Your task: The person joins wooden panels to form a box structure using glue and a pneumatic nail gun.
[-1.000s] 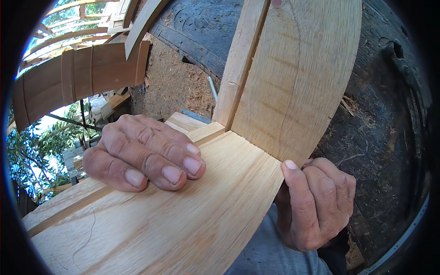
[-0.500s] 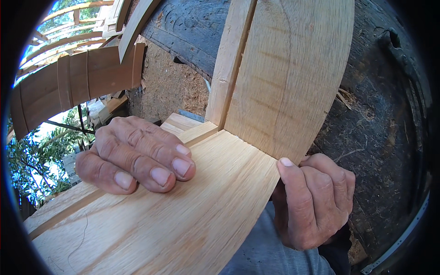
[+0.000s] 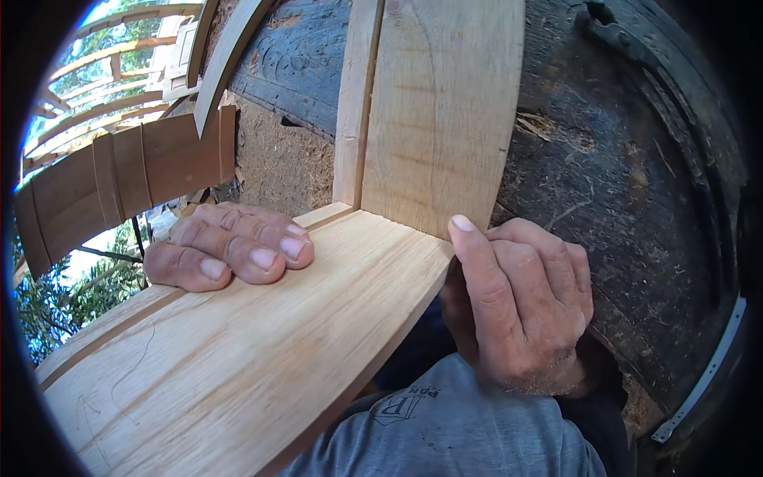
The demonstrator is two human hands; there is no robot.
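Two pale wooden boards meet at an angle, end against side, with a thin joint line between them. The nearer board (image 3: 270,350) runs from the lower left, a groove along its far edge; a similar groove marks the left side of the farther board (image 3: 437,111). My left hand (image 3: 226,246) grips the nearer board over its far edge, fingertips on the top face and thumb hidden. At the right corner of the joint, my right hand (image 3: 528,298) holds the nearer board, thumb tip against the seam and fingers curled, partly hidden beneath.
A dark, worn work surface (image 3: 604,199) with wood shavings lies beyond and to the right. A curved metal strip (image 3: 699,374) is at the right rim. Brown panels (image 3: 119,171) and curved wooden strips (image 3: 226,67) stand at the left. Below is a grey shirt (image 3: 477,421).
The boards and both hands have shifted left and up in the picture. The nearer board's edge and the grey shirt show more. Both hands keep their hold.
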